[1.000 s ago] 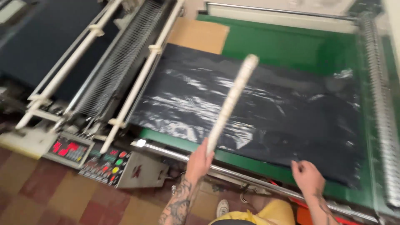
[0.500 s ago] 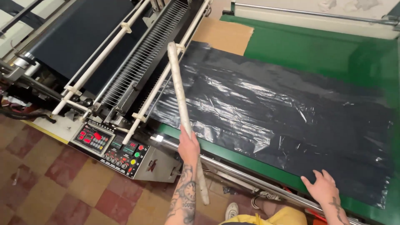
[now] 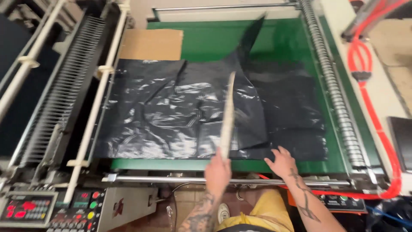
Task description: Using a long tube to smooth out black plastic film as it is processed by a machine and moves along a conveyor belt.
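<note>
My left hand [image 3: 217,172] grips the near end of a long pale stick [image 3: 227,115], which points away from me over a stack of black plastic sheets [image 3: 171,111]. The sheets lie on the green machine table [image 3: 206,41]. Part of the black plastic [image 3: 251,86] is lifted and folded over at the middle. My right hand [image 3: 282,162] rests flat with fingers spread on the near edge of the plastic, to the right of the stick.
A brown cardboard sheet [image 3: 150,44] lies at the table's far left. White rails [image 3: 96,99] and a ribbed conveyor [image 3: 60,90] run along the left. A control panel with coloured buttons [image 3: 51,208] sits at lower left. Red hoses [image 3: 373,107] curve along the right. A metal bar [image 3: 171,178] crosses the front.
The stick has swung from the left of the table to the middle of the plastic. A flap of plastic has lifted and folded. My right hand has moved onto the near edge.
</note>
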